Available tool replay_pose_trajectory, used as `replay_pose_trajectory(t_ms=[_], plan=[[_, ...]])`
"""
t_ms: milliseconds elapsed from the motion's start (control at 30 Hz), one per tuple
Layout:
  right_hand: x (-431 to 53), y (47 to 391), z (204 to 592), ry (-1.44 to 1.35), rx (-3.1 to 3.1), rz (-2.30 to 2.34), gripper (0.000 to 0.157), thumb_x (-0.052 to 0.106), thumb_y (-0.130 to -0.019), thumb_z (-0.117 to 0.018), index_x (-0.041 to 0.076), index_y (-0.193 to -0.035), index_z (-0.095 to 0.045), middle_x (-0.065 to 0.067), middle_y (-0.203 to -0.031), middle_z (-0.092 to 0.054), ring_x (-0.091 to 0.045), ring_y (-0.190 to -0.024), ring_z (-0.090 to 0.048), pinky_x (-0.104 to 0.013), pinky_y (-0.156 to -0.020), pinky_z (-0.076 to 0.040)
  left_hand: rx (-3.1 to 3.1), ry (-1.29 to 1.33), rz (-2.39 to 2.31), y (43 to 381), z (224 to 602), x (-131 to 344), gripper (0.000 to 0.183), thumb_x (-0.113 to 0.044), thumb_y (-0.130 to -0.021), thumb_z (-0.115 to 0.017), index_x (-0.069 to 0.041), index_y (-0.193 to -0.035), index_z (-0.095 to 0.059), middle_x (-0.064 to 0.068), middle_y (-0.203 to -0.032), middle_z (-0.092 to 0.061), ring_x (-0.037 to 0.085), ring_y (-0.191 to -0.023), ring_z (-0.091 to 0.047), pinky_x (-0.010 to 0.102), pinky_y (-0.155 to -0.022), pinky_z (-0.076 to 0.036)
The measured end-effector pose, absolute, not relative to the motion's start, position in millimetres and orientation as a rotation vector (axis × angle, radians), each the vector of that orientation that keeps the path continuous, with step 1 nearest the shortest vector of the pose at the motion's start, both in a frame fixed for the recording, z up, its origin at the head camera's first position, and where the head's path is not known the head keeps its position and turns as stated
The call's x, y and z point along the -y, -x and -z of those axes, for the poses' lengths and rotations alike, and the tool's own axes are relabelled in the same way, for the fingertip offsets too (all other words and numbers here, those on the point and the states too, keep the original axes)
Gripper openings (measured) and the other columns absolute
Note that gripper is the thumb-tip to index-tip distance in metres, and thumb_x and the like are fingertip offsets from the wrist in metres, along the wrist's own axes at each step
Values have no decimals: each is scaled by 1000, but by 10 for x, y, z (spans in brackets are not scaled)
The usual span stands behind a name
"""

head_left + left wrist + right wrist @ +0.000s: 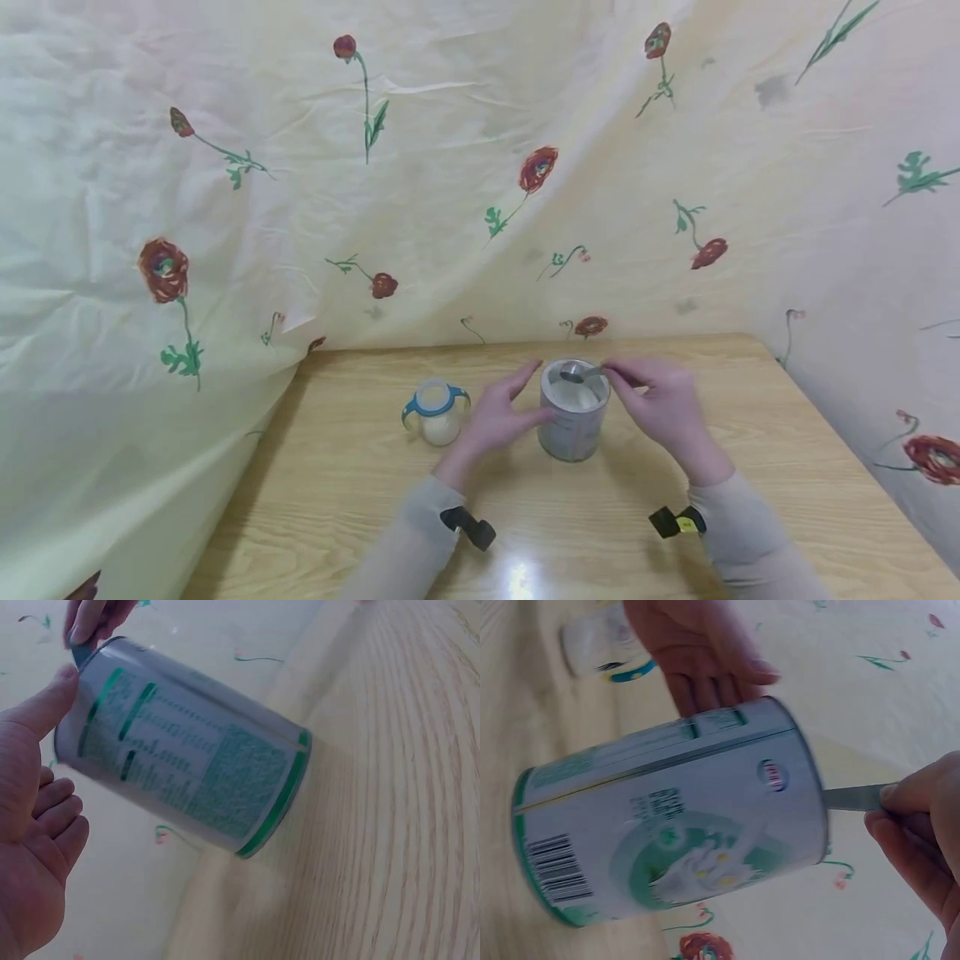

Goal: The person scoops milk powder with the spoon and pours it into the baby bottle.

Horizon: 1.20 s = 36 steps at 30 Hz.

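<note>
An open milk powder can (572, 429), white with green print, stands upright on the table with pale powder inside. My right hand (663, 406) pinches the handle of a metal spoon (573, 372), whose bowl is at the can's mouth, over the powder. In the right wrist view the spoon's flat grey handle (855, 798) sticks out past the can's rim between thumb and fingers. My left hand (501, 417) is spread at the can's left side, thumb close to the rim, its fingers (61, 814) behind the can in the left wrist view.
Left of the can stands a small baby bottle (440, 427) with a blue collar and two blue handles. A wooden table (337, 500) bears both. Behind it and at the sides hangs a cream cloth (420, 208) printed with red flowers.
</note>
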State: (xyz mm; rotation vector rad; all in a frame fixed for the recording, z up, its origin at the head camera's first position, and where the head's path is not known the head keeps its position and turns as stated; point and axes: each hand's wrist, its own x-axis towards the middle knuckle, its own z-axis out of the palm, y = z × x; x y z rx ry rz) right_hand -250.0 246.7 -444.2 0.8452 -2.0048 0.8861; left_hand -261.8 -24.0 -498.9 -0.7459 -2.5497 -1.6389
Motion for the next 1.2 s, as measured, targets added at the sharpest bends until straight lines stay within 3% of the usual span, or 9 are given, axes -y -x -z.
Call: replay_pose_trajectory(t_ms=[167, 300, 500, 1000, 1200], plan=[[-2431, 2543, 4518, -1000, 2047, -702, 33, -11, -73, -88, -2, -105, -83, -11, -93, -81, -22, -71, -76, -29, -58, -63, 2526, 782, 1689, 2641, 5024, 141, 88, -34, -92, -88, -19, -166, -42, -7, -168, -38, 13, -153, -38, 35, -125, -35], [-2379, 2556, 4536, -1066, 2036, -635, 37, -12, -70, -88, -3, -105, -83, -11, -87, -80, -21, -65, -73, -33, -53, -61, 2495, 777, 1769, 2646, 5038, 109, 90, -32, -91, -89, -19, -166, -41, -5, -169, -38, 12, -152, -39, 32, -124, -35], [-2344, 2576, 4547, -1140, 2035, -572, 36, -12, -68, -90, -2, -102, -83, -11, -87, -80, -24, -71, -76, -37, -58, -64, 2470, 733, 1886, 2642, 5035, 98, 87, -29, -92, -88, -16, -165, -42, 3, -169, -40, 17, -149, -47, 32, -122, -39], [-2377, 2632, 4403, -1349, 2141, -516, 34, -14, -70, -89, 1, -100, -84, -7, -87, -78, -20, -74, -74, -37, -62, -64, 2452, 680, 1941, 2651, 5022, 105, 84, -29, -90, -90, -18, -162, -48, -3, -164, -47, 14, -144, -52, 28, -117, -44], [-2366, 2683, 4340, -1384, 2285, -546, 23, -8, -79, -88, 7, -96, -85, 2, -84, -77, -8, -72, -70, -30, -61, -62, 2486, 661, 1921, 2648, 5003, 95, 84, -31, -90, -89, -18, -162, -48, -7, -162, -48, 11, -143, -52, 26, -117, -44]])
